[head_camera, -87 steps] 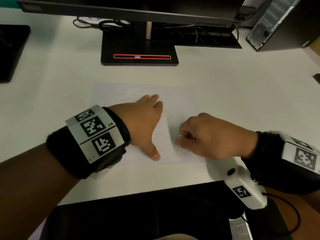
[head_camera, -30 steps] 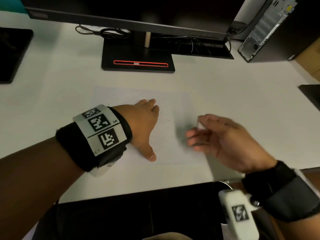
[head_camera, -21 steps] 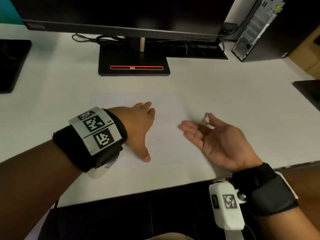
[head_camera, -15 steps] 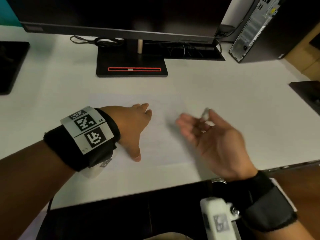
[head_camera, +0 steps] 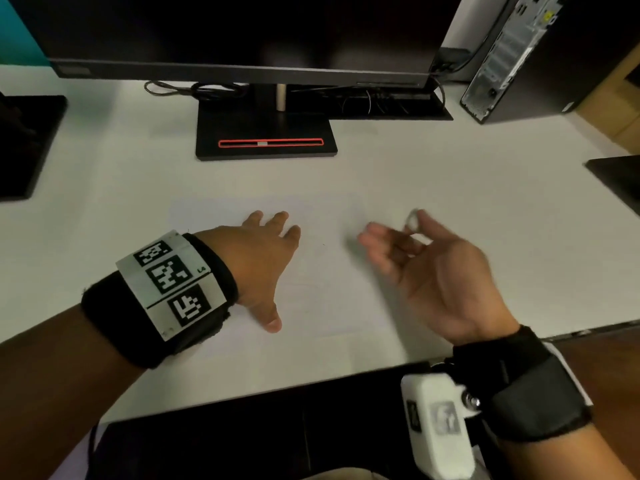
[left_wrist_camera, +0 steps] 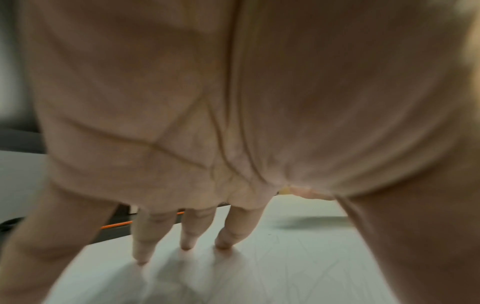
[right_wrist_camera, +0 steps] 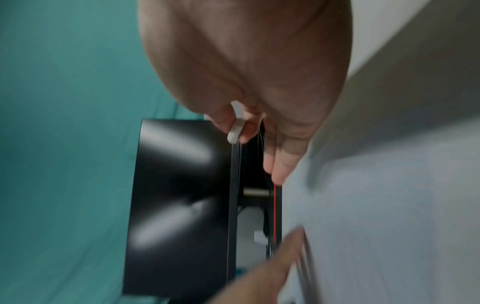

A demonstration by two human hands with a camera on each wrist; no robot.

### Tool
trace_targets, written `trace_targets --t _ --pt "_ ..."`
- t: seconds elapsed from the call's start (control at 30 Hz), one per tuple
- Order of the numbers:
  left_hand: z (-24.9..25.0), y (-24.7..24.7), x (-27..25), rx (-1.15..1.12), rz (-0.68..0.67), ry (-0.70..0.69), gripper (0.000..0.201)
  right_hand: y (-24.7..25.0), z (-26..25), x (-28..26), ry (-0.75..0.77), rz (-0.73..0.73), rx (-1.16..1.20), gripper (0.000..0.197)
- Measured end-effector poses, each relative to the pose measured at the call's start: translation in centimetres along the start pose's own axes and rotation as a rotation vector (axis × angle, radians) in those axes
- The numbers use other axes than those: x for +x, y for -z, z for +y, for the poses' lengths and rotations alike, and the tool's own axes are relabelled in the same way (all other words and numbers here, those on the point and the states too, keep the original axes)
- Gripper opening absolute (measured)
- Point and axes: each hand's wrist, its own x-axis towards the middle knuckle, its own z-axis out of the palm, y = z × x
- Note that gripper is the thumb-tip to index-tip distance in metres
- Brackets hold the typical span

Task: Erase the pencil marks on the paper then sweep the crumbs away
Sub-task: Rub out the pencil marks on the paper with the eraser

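A white sheet of paper (head_camera: 322, 282) with faint pencil lines lies on the white desk, its edges hard to make out. My left hand (head_camera: 263, 251) lies flat on the sheet, fingers straight and spread; in the left wrist view its fingertips (left_wrist_camera: 187, 244) press the paper (left_wrist_camera: 285, 267). My right hand (head_camera: 426, 268) hovers palm-up over the sheet's right edge. It pinches a small white eraser (head_camera: 412, 220) between thumb and forefinger, also seen as the eraser (right_wrist_camera: 235, 131) in the right wrist view; the other fingers are loosely extended. Tiny dark specks sit on the paper.
A monitor stand (head_camera: 266, 136) with a red stripe sits behind the paper under the black monitor (head_camera: 242, 32). A computer tower (head_camera: 519, 57) stands at the back right. Dark pads lie at the far left (head_camera: 24, 147) and right (head_camera: 616, 178). The desk's front edge (head_camera: 277, 389) is near.
My right hand lifted off the paper, where it was rubbing, turned palm-up and drew to the right, still pinching the eraser. The left hand stayed flat on the sheet.
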Motion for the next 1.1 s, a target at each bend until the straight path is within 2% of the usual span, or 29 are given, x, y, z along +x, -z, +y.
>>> trace_targets --t 0.03,0.07,0.1,0.13,0.17,0.2,0.23,0.3,0.33,0.4,0.47,0.5,0.53,0.6,0.7,0.77,0.83,0.9,0.97,1.0,1.03,1.1 --pt "0.0 0.0 0.0 -0.012 -0.011 0.016 0.14 -0.5 1.3 -0.2 -0.106 -0.062 -0.054 0.027" --pt "-0.1 -0.1 0.0 -0.027 -0.023 0.028 0.141 -0.7 2.4 -0.3 -0.207 -0.115 -0.111 0.042" --pt "-0.3 -0.2 -0.1 -0.042 -0.032 0.036 0.141 -0.7 3.2 -0.2 -0.28 -0.115 -0.169 0.058" --pt "-0.5 -0.4 -0.1 -0.057 -0.037 0.04 0.14 -0.7 3.2 0.1 -0.301 -0.1 -0.17 0.061" --pt "-0.7 -0.5 -0.2 -0.071 -0.04 0.039 0.14 -0.7 2.7 0.5 -0.271 -0.061 -0.131 0.05" --pt "-0.9 -0.6 -0.3 -0.085 -0.039 0.036 0.14 -0.6 1.8 1.1 -0.189 0.021 -0.063 0.033" --pt "-1.0 -0.7 -0.3 -0.097 -0.035 0.033 0.14 -0.4 0.7 1.8 -0.065 0.108 0.008 0.026" --pt "-1.1 -0.8 -0.3 -0.109 -0.033 0.03 0.141 -0.5 -1.0 2.4 0.169 0.246 0.061 0.03" --pt "-1.0 -0.8 -0.2 -0.109 -0.032 0.028 0.142 -0.8 -1.2 2.3 0.207 0.229 0.075 0.029" --pt "-1.1 -0.8 -0.1 -0.11 -0.03 0.03 0.145 -1.9 0.4 2.0 0.072 0.077 0.012 0.035" --pt "-1.1 -0.9 -0.2 -0.121 -0.027 0.03 0.146 -3.2 2.8 1.4 -0.214 -0.09 -0.222 0.041" --pt "-1.1 -0.9 -0.2 -0.125 -0.027 0.03 0.147 -3.5 3.5 1.4 -0.333 -0.141 -0.305 0.042" --pt "-1.2 -1.0 -0.2 -0.125 -0.025 0.029 0.147 -3.6 3.6 1.8 -0.39 -0.155 -0.33 0.046" --pt "-1.3 -1.0 -0.2 -0.129 -0.017 0.023 0.148 -3.0 1.9 3.3 -0.324 -0.066 -0.214 0.047" --pt "-1.4 -1.0 -0.2 -0.143 -0.012 0.019 0.148 -2.0 -2.2 5.2 0.025 0.19 -0.009 0.04" --pt "-1.3 -0.9 -0.1 -0.129 -0.009 0.014 0.149 -2.0 -2.9 4.9 0.129 0.193 0.041 0.037" --pt "-1.2 -0.9 0.0 -0.133 -0.011 0.017 0.148 -2.8 -1.4 4.3 0.031 0.032 -0.021 0.038" --pt "-1.2 -0.9 -0.1 -0.139 -0.013 0.016 0.149 -4.2 0.9 3.5 -0.195 -0.141 -0.214 0.037" --pt "-1.2 -1.0 -0.2 -0.152 -0.009 0.015 0.15 -4.6 2.2 3.7 -0.394 -0.22 -0.381 0.046" --pt "-1.3 -1.0 -0.2 -0.159 -0.007 0.016 0.151 -4.5 2.1 4.3 -0.419 -0.206 -0.373 0.05" --pt "-1.3 -1.0 -0.2 -0.164 -0.001 0.016 0.151 -4.2 1.5 5.2 -0.382 -0.154 -0.312 0.05" --pt "-1.4 -1.1 -0.2 -0.173 0.011 0.015 0.151 -3.6 -0.5 7.2 -0.186 0.012 -0.105 0.047"
